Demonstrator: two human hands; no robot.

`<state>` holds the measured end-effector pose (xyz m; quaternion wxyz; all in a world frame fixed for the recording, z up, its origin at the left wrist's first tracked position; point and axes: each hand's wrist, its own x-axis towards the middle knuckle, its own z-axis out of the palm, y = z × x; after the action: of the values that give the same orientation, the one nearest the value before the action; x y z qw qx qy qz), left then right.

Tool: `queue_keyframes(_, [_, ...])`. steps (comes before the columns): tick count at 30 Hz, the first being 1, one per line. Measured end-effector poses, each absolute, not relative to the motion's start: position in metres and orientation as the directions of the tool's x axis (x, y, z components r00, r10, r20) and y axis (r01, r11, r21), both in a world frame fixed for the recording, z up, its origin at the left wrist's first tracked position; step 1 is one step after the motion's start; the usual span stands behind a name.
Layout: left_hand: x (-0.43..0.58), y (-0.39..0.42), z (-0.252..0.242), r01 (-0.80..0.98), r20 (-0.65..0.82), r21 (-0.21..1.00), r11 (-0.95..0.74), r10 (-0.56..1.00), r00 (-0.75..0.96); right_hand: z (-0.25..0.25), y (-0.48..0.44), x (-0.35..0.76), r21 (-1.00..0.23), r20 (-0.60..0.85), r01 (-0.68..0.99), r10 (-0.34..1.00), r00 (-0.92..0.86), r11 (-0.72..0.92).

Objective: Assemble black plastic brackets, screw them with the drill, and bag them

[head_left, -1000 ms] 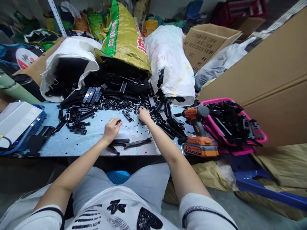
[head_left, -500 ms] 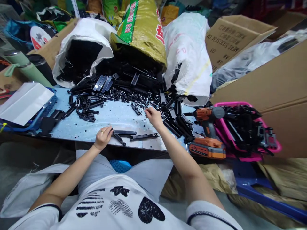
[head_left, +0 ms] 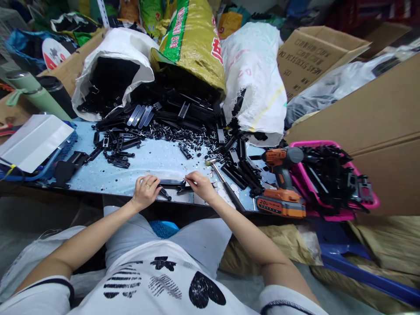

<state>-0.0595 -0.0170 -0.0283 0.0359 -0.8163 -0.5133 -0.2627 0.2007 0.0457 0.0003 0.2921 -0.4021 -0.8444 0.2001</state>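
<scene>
My left hand (head_left: 146, 191) is closed on the left end of a long black bar (head_left: 172, 182) at the table's front edge. At the bar's right end, my right hand (head_left: 199, 185) has thumb and forefinger pinched together; whatever is between them is too small to make out. A short black arm (head_left: 164, 194) angles down from beside my left hand. Another dark bar (head_left: 188, 189) lies partly hidden under my right hand. Right of that hand, a hammer (head_left: 226, 181) with a yellowish head lies slantwise. Beyond both hands spreads a heap of small screws or pins (head_left: 183, 133).
Black parts (head_left: 121, 148) lie in piles at left and right. An orange cordless drill (head_left: 282, 183) stands beside a pink basket (head_left: 331, 143) of black parts. Open sacks (head_left: 256, 78) line the back. A blue basket (head_left: 70, 142) and a green flask (head_left: 42, 96) stand left.
My right hand has come from the edge of the screw heap down and left to the bar's right end. My left hand has shifted slightly right. The hammer now shows beside my right forearm.
</scene>
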Motion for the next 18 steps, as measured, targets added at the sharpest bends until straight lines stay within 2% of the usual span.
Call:
queue_keyframes(4, [-0.027,-0.010,-0.020,0.787,0.409,0.144,-0.599,0.761,0.504,-0.017,0.043,0.204,-0.448,0.417,0.535,0.697,-0.584,0.716])
queue_keyframes(7, [-0.008,0.000,-0.012,0.773,0.244,0.172,-0.610,0.787,0.567,-0.024,0.038,0.211,-0.401,0.404,0.513,0.649,-0.645,0.759])
queue_keyframes(10, [-0.003,0.005,-0.007,0.765,0.129,0.170,-0.621,0.783,0.608,-0.025,0.036,0.223,-0.333,0.323,0.551,0.642,-0.696,0.765])
queue_keyframes(13, [-0.009,0.010,-0.006,0.754,0.110,0.096,-0.650,0.760,0.641,-0.024,0.038,0.236,-0.173,0.228,0.666,0.687,-0.690,0.726])
queue_keyframes(15, [-0.014,0.015,-0.003,0.760,0.111,0.062,-0.647,0.761,0.639,-0.019,0.040,0.240,-0.104,0.220,0.719,0.721,-0.657,0.687])
queue_keyframes(18, [-0.022,0.014,0.014,0.752,0.176,0.095,-0.652,0.754,0.632,0.006,0.036,0.241,-0.149,0.286,0.662,0.673,-0.682,0.735])
